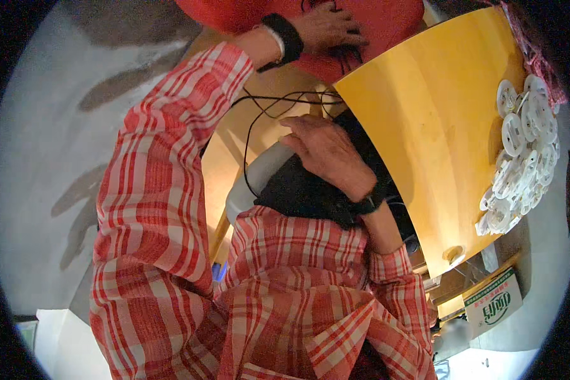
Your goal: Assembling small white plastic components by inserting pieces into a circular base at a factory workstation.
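Observation:
My left hand [326, 28] reaches far up the picture, a black band on its wrist. It lies on a red rounded thing [386, 19], its fingers over thin black cables [345, 57]; whether it grips them is unclear. My right hand [323, 149] is lower, in the middle, also with a black wristband. It rests palm down, fingers slightly apart, on a black object [297, 190] beside a white curved tube [253, 177]. More black cable [278, 101] loops between the two hands. Both forearms wear red plaid sleeves.
A yellow tabletop [424, 126] curves along the right of my hands, its edge just past my right hand. A heap of several white round discs [519, 158] lies on its far right side. A cardboard box [494, 304] stands below it. Grey floor [50, 158] lies to the left.

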Motion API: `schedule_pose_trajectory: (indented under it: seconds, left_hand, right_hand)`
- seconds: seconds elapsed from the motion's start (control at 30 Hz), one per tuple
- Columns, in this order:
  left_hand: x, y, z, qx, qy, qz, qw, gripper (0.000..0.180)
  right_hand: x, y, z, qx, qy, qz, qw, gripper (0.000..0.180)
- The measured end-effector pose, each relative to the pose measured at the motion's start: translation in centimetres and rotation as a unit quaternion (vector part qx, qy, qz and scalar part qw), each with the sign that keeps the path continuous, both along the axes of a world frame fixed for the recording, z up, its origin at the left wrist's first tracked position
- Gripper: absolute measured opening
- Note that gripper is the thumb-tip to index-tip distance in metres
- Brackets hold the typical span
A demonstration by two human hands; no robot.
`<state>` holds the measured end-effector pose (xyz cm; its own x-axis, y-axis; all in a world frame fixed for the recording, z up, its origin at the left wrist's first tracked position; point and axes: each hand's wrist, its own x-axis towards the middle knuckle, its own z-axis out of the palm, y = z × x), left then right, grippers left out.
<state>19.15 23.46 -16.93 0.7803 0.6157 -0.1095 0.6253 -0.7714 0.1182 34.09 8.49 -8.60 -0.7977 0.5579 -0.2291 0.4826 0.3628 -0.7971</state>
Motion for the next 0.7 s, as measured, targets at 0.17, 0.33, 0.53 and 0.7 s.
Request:
schedule_pose_trajectory:
  seconds: [0.17, 0.33, 0.53, 0.7]
  left_hand:
    - [-0.1, -0.2, 1.5, 0.024, 0.145, 0.055, 0.988, 0.046]
    - [-1.0, 1.6, 1.4, -0.063, 0.042, -0.006, 0.997, 0.050]
    - [-4.7, 3.0, -4.9, 0.058, 0.074, -0.058, 0.994, 0.052]
    - [-2.4, 1.1, 1.1, -0.052, 0.119, 0.099, 0.987, 0.048]
  right_hand:
    - [1.9, -1.6, 2.5, -0.030, 0.054, -0.083, 0.995, 0.023]
    - [3.1, -3.2, 4.1, 0.018, 0.023, -0.112, 0.993, 0.021]
    - [4.8, -5.0, 5.2, 0.009, 0.048, -0.158, 0.986, 0.023]
    - [8.1, -7.3, 6.4, 0.070, 0.065, -0.248, 0.964, 0.022]
